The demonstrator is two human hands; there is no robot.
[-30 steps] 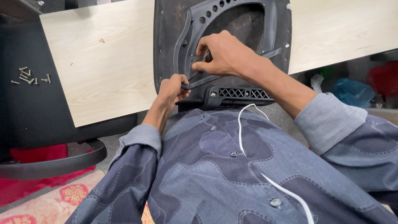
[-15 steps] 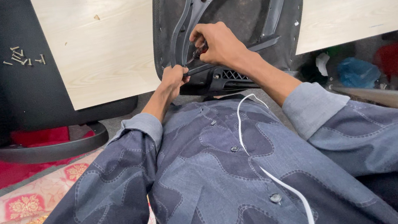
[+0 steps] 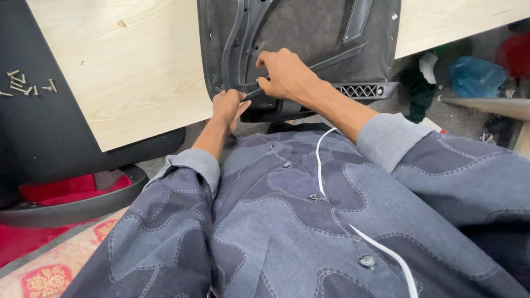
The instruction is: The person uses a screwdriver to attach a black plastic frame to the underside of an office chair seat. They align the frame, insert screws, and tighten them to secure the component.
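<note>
Pale wood-grain boards [image 3: 127, 65] lean behind the work area, with a patterned red and cream floor mat [image 3: 33, 292] at the lower left and a curved black chair base [image 3: 69, 203] resting on red cloth beside it. At centre, a black plastic office-chair seat back with a ribbed frame and a row of round holes [image 3: 303, 23] stands upright against the boards, directly in front of the person, who wears a blue patchwork denim shirt [image 3: 289, 233]. The left hand [image 3: 227, 104] is curled shut at the lower edge of the frame, gripping the near end of a thin dark rod-like tool [image 3: 251, 92]. The right hand [image 3: 286, 75] is closed over the same tool just above, fingers wrapped round it and pressed against the frame's lower bar. The tool's tip is hidden by the hands. A small heap of loose metal screws [image 3: 25, 85] lies well apart to the left on a black surface. A thin white cable [image 3: 356, 232] runs down the shirt front. Blue and red bags [image 3: 491, 70] sit in clutter at the right.
</note>
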